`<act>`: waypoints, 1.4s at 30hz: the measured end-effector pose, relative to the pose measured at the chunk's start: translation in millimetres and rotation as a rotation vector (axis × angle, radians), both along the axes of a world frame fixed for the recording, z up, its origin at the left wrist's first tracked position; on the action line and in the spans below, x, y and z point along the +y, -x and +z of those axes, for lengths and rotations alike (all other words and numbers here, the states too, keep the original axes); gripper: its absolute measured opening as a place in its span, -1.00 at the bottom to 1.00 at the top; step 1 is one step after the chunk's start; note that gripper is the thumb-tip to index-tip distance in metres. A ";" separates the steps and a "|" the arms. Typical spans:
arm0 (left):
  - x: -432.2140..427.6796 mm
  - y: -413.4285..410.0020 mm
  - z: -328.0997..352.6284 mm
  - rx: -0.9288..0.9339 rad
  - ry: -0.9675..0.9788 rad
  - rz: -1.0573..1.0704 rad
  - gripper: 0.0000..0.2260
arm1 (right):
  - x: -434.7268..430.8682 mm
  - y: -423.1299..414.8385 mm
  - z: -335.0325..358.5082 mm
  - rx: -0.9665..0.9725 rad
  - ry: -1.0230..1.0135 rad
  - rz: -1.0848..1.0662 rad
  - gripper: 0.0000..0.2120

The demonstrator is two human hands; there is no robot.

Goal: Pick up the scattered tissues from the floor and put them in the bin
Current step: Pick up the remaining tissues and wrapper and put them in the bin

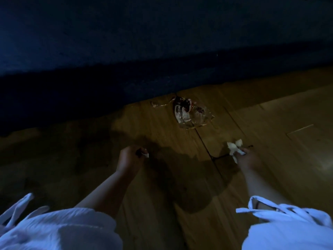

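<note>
Over a dimly lit wooden plank floor (162, 177), a person in loose white sleeves (63, 230) holds both hands low. The left hand (128, 158), fingers curled, pinches a small white tissue scrap (146, 155) close to the boards. Beyond and between the hands lies a crumpled clear plastic wrapper (191, 114) on the floor, near a dark blue upholstered edge (126, 51). The right hand (249, 159) grips a crumpled white tissue (234, 147) at its fingertips — whether it touches the floor cannot be told.

Glossy wood floor (261, 177), crinkled clear plastic wrapper (191, 112), soft paper tissue (234, 147).
</note>
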State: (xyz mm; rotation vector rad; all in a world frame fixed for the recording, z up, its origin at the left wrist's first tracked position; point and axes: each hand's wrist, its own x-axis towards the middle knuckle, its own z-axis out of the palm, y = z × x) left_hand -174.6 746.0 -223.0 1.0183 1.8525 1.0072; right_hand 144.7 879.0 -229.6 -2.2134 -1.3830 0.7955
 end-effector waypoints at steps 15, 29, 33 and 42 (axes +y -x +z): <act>-93.1 103.2 77.2 -0.072 0.035 0.073 -0.90 | -130.2 228.4 54.9 0.724 0.286 0.392 -0.64; -340.5 351.8 222.8 -0.109 -0.140 0.634 -0.87 | -314.5 551.3 204.1 0.906 0.452 1.026 -0.70; -401.8 399.6 256.7 -0.116 -0.366 0.801 -0.82 | -381.3 631.7 246.3 1.032 0.409 1.172 -0.79; -479.8 476.5 259.8 0.269 -0.418 1.351 -0.86 | -475.1 797.7 288.9 0.993 0.208 1.230 -0.88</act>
